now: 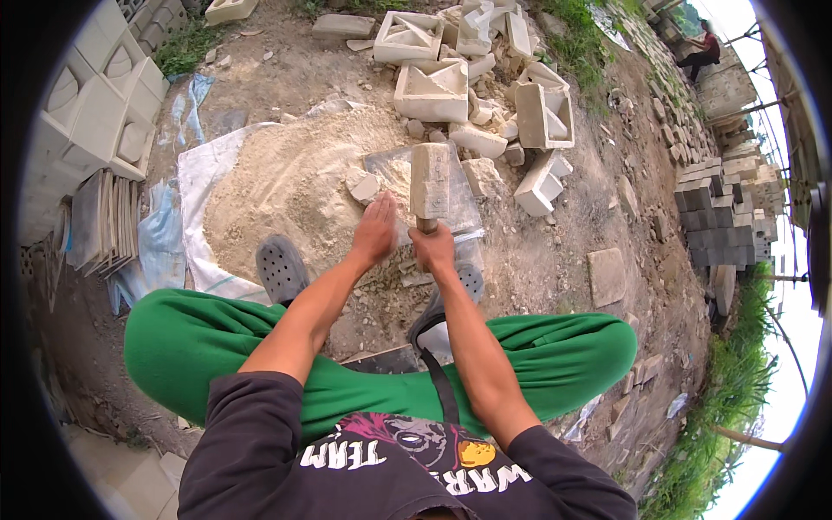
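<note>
My right hand is wrapped round the short handle of a mallet with a pale, dusty, block-shaped head. The head is above a grey flat slab on the ground. To its left, my left hand is open, with fingers stretched out and slightly blurred. Its fingertips are beside a pale broken chunk; whether they touch it I cannot tell. Crushed, sandy material is heaped around the chunk on a white sheet.
Broken hollow blocks lie in a pile beyond the mallet. At the left stand stacked pale blocks and thin boards. Grey blocks are stacked at the right. Another person sits far off at the upper right.
</note>
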`<action>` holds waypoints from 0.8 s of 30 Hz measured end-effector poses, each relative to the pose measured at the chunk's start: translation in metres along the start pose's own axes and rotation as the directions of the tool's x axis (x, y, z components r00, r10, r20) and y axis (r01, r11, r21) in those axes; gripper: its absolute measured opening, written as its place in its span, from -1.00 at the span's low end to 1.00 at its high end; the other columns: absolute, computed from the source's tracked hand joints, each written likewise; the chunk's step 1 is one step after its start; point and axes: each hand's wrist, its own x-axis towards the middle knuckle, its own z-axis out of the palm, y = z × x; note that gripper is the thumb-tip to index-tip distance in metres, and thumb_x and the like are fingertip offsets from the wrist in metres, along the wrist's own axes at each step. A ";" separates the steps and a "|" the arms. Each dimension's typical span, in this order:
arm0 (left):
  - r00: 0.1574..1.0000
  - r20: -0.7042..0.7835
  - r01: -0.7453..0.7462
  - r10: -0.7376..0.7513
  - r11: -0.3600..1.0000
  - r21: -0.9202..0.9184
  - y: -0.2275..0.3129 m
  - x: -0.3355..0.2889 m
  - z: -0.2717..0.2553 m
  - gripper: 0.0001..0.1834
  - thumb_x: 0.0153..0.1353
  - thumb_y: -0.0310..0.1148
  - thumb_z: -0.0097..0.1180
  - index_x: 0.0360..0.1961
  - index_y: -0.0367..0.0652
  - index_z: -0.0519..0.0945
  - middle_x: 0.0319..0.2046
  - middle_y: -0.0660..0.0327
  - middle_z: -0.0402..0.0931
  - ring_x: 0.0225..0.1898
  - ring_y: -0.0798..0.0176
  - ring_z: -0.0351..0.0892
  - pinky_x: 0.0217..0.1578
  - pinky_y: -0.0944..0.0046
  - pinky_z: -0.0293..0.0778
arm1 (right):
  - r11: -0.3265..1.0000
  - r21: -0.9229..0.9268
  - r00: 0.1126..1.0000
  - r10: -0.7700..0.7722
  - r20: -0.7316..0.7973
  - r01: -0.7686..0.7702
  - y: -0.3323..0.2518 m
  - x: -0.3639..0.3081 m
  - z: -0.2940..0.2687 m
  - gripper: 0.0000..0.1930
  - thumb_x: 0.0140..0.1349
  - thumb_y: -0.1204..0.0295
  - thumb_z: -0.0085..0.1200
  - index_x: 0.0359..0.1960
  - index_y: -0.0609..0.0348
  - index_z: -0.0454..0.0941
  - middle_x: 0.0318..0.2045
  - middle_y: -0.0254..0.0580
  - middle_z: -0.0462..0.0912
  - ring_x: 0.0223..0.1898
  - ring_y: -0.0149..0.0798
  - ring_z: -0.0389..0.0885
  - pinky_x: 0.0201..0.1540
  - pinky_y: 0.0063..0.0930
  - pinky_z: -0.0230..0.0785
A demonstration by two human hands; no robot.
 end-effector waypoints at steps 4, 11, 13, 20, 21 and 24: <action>0.997 0.035 -0.073 0.074 0.997 -0.013 -0.003 -0.015 -0.003 -0.29 0.33 -0.19 -0.03 0.36 -0.49 0.20 0.42 -0.21 0.12 0.47 -0.15 0.08 0.44 -0.04 0.05 | 0.949 -0.291 0.986 0.147 0.079 -0.118 0.010 -0.001 0.004 -0.64 -0.03 0.23 0.28 -0.47 0.40 0.68 -0.58 0.05 0.70 -0.53 -0.15 0.74 -0.34 -0.27 0.59; 0.996 -0.004 -0.089 0.089 0.996 -0.004 -0.009 -0.025 -0.005 -0.29 0.34 -0.15 -0.02 0.35 -0.50 0.23 0.41 -0.22 0.15 0.46 -0.16 0.09 0.44 0.02 0.07 | 0.996 -0.034 0.992 0.086 0.097 -0.083 -0.033 -0.008 -0.011 -0.57 -0.08 0.14 0.29 -0.36 0.34 0.69 -0.38 0.19 0.73 -0.26 0.17 0.74 -0.18 -0.12 0.55; 0.996 0.009 -0.090 0.090 0.996 -0.014 -0.004 -0.019 -0.006 -0.29 0.34 -0.17 -0.01 0.33 -0.53 0.24 0.41 -0.25 0.13 0.46 -0.19 0.08 0.45 0.02 0.05 | 0.998 0.054 0.998 0.031 0.058 -0.034 -0.023 -0.003 -0.007 -0.58 -0.05 0.13 0.30 -0.39 0.31 0.67 -0.46 0.12 0.72 -0.31 0.12 0.74 -0.22 -0.12 0.54; 0.995 0.034 -0.093 0.093 0.995 0.019 -0.001 -0.016 -0.004 -0.27 0.36 -0.13 -0.02 0.35 -0.52 0.22 0.41 -0.25 0.14 0.46 -0.19 0.09 0.47 0.03 0.02 | 0.949 -0.307 0.991 0.105 0.077 -0.077 0.007 0.005 -0.001 -0.67 -0.02 0.22 0.31 -0.43 0.31 0.68 -0.63 -0.09 0.67 -0.56 -0.22 0.73 -0.43 -0.31 0.56; 0.996 0.035 -0.089 0.088 0.996 0.030 -0.006 -0.018 -0.005 -0.27 0.36 -0.13 -0.02 0.35 -0.52 0.22 0.41 -0.25 0.14 0.46 -0.19 0.09 0.47 0.03 0.02 | 0.966 -0.216 0.967 0.181 0.181 -0.141 -0.003 0.006 -0.005 -0.67 -0.03 0.23 0.31 -0.40 0.30 0.69 -0.62 -0.10 0.68 -0.57 -0.22 0.73 -0.44 -0.32 0.57; 0.996 0.057 -0.072 0.074 0.997 -0.026 -0.007 -0.015 -0.005 -0.26 0.36 -0.13 -0.02 0.36 -0.52 0.19 0.41 -0.26 0.12 0.46 -0.20 0.10 0.46 0.04 0.04 | 0.980 -0.126 0.978 0.170 0.124 -0.154 -0.018 0.005 -0.015 -0.53 -0.06 0.15 0.30 -0.25 0.36 0.70 -0.40 0.17 0.74 -0.28 0.05 0.77 -0.14 -0.18 0.56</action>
